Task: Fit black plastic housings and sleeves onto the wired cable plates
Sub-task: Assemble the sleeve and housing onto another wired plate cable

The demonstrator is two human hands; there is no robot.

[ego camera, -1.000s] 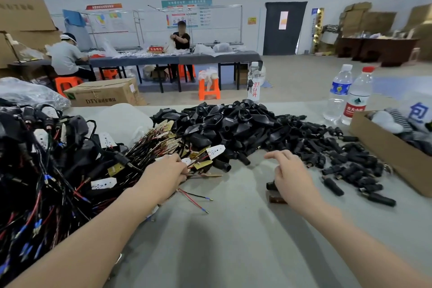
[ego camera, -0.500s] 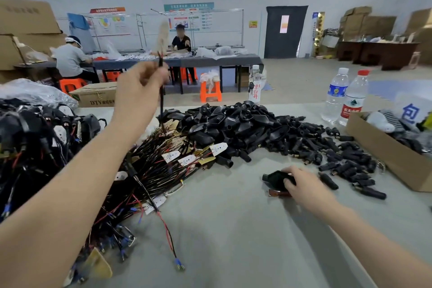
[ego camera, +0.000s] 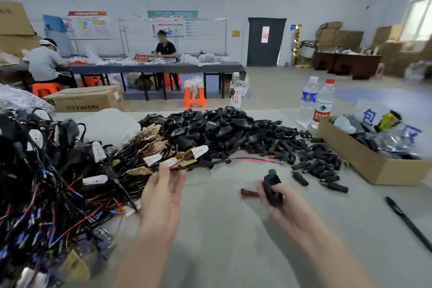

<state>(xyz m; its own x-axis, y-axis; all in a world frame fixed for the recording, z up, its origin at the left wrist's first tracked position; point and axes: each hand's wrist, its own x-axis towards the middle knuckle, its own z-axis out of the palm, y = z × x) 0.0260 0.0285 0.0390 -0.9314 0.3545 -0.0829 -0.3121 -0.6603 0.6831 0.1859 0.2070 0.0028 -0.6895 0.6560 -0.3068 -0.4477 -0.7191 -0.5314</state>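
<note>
Right hand (ego camera: 280, 196) grips a black housing (ego camera: 271, 183), raised off the worktop (ego camera: 222, 229), likely ready for fitting. Left hand (ego camera: 163, 190) pinches a wired plate (ego camera: 177, 168) at the wire heap (ego camera: 46, 182) edge. Housing pile (ego camera: 210, 128) and loose sleeves (ego camera: 315, 163) lie beyond; tangled wires may snag. Pen (ego camera: 406, 220) to the right.

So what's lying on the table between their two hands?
Head view: only a small reddish-brown piece, beside the right hand gripping a black housing; the grey table toward the left hand is otherwise bare.

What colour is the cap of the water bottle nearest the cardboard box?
The cap is red; the head view shows it.
</note>
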